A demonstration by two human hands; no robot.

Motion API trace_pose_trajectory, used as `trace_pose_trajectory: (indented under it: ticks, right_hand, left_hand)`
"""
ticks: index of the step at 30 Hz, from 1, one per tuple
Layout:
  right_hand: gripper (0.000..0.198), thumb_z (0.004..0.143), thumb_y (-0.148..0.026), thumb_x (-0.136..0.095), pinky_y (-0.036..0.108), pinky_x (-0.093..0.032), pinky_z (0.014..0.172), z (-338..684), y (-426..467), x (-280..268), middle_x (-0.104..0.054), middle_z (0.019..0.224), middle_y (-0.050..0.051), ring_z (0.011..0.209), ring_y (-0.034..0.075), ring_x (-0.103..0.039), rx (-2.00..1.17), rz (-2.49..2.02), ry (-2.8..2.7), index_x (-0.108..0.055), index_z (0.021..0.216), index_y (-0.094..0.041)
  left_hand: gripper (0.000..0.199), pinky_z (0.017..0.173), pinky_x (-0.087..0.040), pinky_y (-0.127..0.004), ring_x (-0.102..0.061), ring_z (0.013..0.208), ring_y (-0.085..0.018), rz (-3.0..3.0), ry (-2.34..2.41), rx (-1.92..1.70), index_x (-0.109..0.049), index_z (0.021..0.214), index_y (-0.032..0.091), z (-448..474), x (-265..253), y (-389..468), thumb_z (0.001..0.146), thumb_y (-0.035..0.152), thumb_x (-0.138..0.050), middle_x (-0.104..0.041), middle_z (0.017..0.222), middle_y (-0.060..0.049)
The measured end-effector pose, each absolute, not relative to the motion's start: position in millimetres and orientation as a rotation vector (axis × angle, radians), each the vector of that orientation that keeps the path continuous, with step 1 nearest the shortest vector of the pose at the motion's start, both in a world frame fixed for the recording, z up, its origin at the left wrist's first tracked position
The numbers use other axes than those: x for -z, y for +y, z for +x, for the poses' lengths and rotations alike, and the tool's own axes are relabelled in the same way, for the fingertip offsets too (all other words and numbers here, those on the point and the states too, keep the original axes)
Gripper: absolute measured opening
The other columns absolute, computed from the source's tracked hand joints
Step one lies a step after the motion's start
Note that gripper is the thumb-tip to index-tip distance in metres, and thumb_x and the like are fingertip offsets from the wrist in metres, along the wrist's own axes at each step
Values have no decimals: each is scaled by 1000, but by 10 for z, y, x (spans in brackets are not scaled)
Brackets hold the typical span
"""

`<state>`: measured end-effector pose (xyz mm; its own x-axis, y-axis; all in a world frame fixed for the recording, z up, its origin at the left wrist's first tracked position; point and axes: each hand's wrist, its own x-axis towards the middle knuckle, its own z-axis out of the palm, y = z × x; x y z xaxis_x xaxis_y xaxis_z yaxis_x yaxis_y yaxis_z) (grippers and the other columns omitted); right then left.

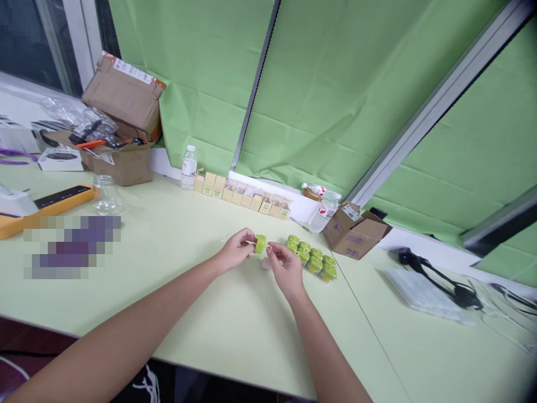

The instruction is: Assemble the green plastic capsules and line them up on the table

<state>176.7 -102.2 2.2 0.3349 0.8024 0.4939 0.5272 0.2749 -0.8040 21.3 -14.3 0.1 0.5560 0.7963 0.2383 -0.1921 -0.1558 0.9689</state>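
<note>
Pale tabletop (201, 324); green piece (260, 243) between left hand (240, 250), pinching it, and right hand (286, 267), pinching loop (269, 245).

The small piece (260, 243) is lime-green — blinds (327, 84) softer green.

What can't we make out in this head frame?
Head view: left side of the green piece, covered by fingers of the left hand.
Head view: what the right hand grips, too small.
Head view: what lies under the pixelated patch, masked.
Head view: orange-and-black strip, cut off by left edge.
</note>
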Motion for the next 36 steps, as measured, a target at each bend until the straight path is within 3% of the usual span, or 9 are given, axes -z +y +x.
trace_pose_trajectory:
  ticks: [6,26,36]
  right_hand:
    - [25,85,-37,-65,33,-56,72,1772,-1033,-34,-75,92,8,76,19,-67,-246,-1393,-1371,-77,100,-20]
    - [23,78,-37,-71,33,-58,65,1746,-1056,-26,-77,87,8,69,20,-68,-455,-1349,-1291,-79,91,-20]
    - [23,77,-36,-70,33,-57,60,1733,-1038,13,-77,77,5,62,20,-68,-488,-1372,-1282,-79,88,-19]
  left_hand:
    - [23,66,-53,-27,-64,88,-19,1582,536,-902,-68,97,16,214,27,-111,77,26,-61,-69,102,-7]
    - [19,67,-47,-25,-59,71,-13,1647,454,-832,-70,90,13,160,52,-79,77,22,-60,-68,83,-3]
    - [19,72,-49,-26,-64,80,-17,1796,443,-886,-71,90,16,150,74,-92,81,28,-59,-72,88,-5]
